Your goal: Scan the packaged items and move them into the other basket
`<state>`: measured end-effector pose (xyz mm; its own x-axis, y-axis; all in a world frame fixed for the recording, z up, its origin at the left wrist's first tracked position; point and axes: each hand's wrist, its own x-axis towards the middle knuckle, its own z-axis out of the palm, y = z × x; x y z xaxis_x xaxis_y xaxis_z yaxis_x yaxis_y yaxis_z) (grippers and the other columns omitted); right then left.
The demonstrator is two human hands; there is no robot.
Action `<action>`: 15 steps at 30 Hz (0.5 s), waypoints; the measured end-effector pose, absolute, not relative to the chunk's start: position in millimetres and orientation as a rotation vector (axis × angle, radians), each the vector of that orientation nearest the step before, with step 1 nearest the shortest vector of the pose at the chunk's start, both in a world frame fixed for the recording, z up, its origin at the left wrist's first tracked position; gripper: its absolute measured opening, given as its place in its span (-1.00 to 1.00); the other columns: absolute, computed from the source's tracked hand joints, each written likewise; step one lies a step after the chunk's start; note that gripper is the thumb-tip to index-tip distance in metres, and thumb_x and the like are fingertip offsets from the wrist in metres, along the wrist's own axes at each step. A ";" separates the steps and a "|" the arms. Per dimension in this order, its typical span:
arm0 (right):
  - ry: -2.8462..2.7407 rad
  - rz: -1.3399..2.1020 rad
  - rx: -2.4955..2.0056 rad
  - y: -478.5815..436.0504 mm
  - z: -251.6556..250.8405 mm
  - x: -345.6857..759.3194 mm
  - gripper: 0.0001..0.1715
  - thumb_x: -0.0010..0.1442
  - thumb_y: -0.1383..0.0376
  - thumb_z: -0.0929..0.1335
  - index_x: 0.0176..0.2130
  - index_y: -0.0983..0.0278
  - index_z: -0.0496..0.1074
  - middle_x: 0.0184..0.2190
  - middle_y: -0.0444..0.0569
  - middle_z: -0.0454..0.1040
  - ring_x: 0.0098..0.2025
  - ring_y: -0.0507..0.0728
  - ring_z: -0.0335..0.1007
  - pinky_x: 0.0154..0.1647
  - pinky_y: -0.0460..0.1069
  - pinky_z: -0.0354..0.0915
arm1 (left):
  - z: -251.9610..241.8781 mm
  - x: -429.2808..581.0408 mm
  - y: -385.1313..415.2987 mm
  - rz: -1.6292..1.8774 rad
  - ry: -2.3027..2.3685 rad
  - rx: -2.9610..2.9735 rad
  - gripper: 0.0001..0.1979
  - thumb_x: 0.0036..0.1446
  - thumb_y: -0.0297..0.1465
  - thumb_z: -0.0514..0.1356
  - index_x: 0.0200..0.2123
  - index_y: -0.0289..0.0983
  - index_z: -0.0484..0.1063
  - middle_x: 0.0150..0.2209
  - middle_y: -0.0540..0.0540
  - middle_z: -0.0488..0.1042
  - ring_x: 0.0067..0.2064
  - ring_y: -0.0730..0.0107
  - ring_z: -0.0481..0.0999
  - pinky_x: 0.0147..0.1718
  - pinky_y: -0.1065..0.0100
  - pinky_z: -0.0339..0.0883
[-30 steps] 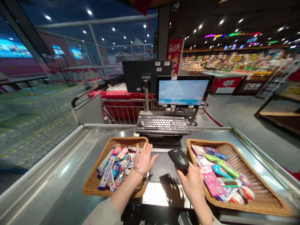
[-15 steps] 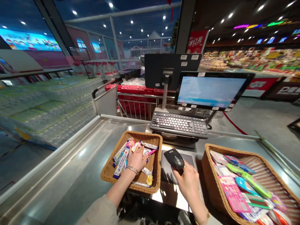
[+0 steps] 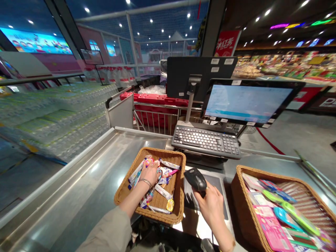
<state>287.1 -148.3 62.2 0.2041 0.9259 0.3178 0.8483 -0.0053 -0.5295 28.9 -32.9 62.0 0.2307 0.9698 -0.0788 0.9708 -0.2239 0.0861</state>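
Note:
My right hand (image 3: 211,202) is closed around the handle of a black barcode scanner (image 3: 195,179), which is tilted above the counter. My left hand (image 3: 149,174) reaches into a woven basket (image 3: 118,196) in front of me. Its fingers are spread over slim white-and-blue wrapped packs (image 3: 163,191) and a pink packaged item (image 3: 149,161); the fingertips are partly hidden among them. A bright pink stick (image 3: 172,173) lies beside my thumb. Near the basket's front right corner is a shiny yellow round piece (image 3: 170,204).
To the right stands a second woven basket (image 3: 240,196) with colourful carded goods, among them a pink card pack (image 3: 273,227). A keyboard (image 3: 206,140) and a lit monitor (image 3: 248,101) stand behind the scanner. The metal counter (image 3: 86,196) has a raised rim.
My left hand has shifted slightly left and stirred the packs, so several now lie differently. The scanner stays in my right hand. The camera view has turned slightly left.

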 end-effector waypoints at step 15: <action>-1.664 0.172 -1.846 -135.8 63.3 284.1 -0.64 0.18 0.11 0.24 -0.20 0.24 0.50 -0.14 0.10 0.55 -0.09 0.25 0.45 -0.03 0.15 0.25 | 22.8 58.9 -15.1 -0.333 1.752 2.417 -0.75 0.23 -0.31 0.17 -0.11 -0.36 0.46 -0.11 -0.26 0.53 -0.06 0.14 0.53 0.07 0.00 0.29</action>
